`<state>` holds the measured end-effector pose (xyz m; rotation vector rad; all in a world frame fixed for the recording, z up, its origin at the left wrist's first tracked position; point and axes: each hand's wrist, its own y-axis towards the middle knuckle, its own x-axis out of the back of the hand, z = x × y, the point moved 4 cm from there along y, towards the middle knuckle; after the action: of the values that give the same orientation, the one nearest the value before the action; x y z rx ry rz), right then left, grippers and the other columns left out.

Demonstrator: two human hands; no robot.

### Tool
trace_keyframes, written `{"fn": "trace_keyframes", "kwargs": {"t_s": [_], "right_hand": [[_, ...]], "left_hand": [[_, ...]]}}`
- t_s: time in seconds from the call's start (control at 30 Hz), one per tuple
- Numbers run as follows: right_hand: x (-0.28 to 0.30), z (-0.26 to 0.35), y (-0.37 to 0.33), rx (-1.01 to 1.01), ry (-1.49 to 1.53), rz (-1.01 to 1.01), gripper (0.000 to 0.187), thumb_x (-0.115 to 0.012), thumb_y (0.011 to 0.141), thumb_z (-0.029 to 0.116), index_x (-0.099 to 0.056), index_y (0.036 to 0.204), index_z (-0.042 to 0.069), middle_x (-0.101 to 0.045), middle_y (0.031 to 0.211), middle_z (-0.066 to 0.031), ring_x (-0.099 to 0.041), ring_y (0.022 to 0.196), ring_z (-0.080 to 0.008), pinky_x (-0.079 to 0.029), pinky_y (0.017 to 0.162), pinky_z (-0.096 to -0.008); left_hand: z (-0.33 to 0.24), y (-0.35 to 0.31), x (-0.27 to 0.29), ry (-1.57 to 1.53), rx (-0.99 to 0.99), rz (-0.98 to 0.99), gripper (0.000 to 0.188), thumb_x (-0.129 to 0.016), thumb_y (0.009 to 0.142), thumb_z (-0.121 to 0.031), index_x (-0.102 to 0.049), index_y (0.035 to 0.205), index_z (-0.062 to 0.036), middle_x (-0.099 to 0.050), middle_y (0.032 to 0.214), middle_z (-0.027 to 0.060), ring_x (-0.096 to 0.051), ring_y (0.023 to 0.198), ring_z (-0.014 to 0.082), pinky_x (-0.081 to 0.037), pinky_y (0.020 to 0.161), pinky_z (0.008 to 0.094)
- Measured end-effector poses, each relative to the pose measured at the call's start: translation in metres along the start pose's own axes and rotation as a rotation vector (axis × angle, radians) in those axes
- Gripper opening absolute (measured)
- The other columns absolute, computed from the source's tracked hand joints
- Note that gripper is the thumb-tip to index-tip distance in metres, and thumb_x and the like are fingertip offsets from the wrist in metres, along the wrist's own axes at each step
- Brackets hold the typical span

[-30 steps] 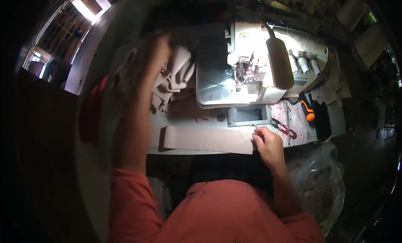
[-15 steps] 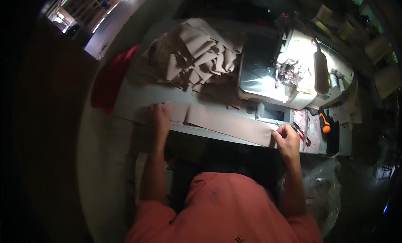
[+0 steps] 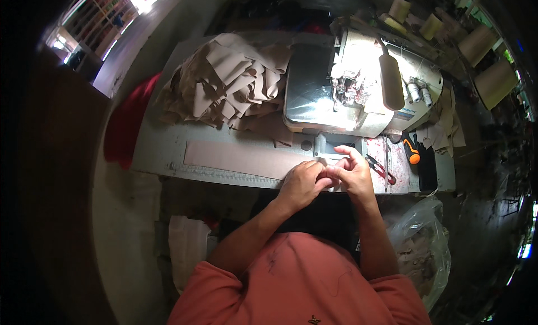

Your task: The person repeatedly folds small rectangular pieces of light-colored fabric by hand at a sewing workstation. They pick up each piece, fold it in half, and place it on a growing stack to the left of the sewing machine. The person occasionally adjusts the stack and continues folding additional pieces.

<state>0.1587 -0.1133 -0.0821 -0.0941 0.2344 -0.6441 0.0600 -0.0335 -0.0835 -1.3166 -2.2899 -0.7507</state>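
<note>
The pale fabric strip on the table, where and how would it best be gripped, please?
I'd probably pinch the fabric strip at its left end, coming from the left: that end lies flat and uncovered on the table, whereas the left hand and right hand crowd its right end.

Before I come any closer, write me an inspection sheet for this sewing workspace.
Surface: white worktable, ruler markings along its front edge.
Job's things: long flat beige fabric strip near the front edge; tangled heap of beige fabric pieces beyond it; white sewing machine, lit, right of the heap.
Clutter: red-handled metal snips and orange-and-black handled tool, right of the hands.
Grips: left hand and right hand meet at the strip's right end; exact hold hidden.
Cables: nothing seen clearly.
Surroundings: dim; clear plastic bag below the table's right end.
</note>
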Motion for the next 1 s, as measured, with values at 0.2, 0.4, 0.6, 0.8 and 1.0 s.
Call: {"fn": "trace_keyframes", "kwargs": {"t_s": [0.2,0.4,0.6,0.8,1.0], "right_hand": [[0.001,-0.001,0.003,0.028,0.014,0.025,0.043,-0.058,0.073,0.0,-0.041,0.112,-0.005,-0.053,0.063,-0.0033,-0.05,0.053,-0.0067,-0.042,0.048,-0.0189],[-0.008,0.001,0.003,0.047,-0.041,0.025,0.04,-0.056,0.075,0.001,-0.045,0.113,-0.001,-0.05,0.063,0.0008,-0.045,0.055,-0.0031,-0.038,0.049,-0.0164],[-0.01,0.002,0.004,0.128,-0.079,-0.011,0.042,-0.055,0.076,0.001,-0.043,0.116,0.001,-0.049,0.064,0.0013,-0.044,0.057,-0.0029,-0.037,0.052,-0.016],[-0.005,0.002,0.004,0.153,-0.06,-0.039,0.044,-0.055,0.075,0.0,-0.039,0.116,-0.003,-0.049,0.064,0.0013,-0.043,0.056,-0.0026,-0.036,0.052,-0.0148],[0.016,0.008,-0.002,0.23,-0.643,-0.241,0.029,-0.059,0.073,0.004,-0.05,0.1,-0.004,-0.053,0.067,-0.0034,-0.048,0.059,-0.0073,-0.041,0.054,-0.021]], "left_hand": [[0.013,0.0,0.0,-0.38,0.196,0.063,0.014,-0.061,0.071,-0.01,-0.054,0.075,0.0012,-0.053,0.069,0.0057,-0.05,0.063,0.0098,-0.041,0.057,0.0233],[0.021,0.0,-0.001,-0.386,0.27,0.095,0.014,-0.062,0.071,-0.01,-0.053,0.076,-0.0014,-0.053,0.072,0.004,-0.048,0.066,0.0077,-0.041,0.061,0.022],[0.01,0.0,0.005,-0.411,0.134,-0.069,0.012,-0.06,0.073,-0.01,-0.052,0.07,-0.0012,-0.051,0.066,0.0025,-0.046,0.064,0.0073,-0.039,0.059,0.0221],[0.033,-0.007,0.007,-0.576,0.228,0.057,0.011,-0.057,0.077,-0.01,-0.05,0.075,-0.003,-0.048,0.071,-0.0015,-0.042,0.063,0.0046,-0.037,0.057,0.0186],[0.039,-0.009,0.01,-0.865,0.26,-0.029,0.016,-0.053,0.081,-0.013,-0.048,0.07,-0.0022,-0.052,0.066,0.0,-0.045,0.058,0.0041,-0.039,0.053,0.0181]]}}
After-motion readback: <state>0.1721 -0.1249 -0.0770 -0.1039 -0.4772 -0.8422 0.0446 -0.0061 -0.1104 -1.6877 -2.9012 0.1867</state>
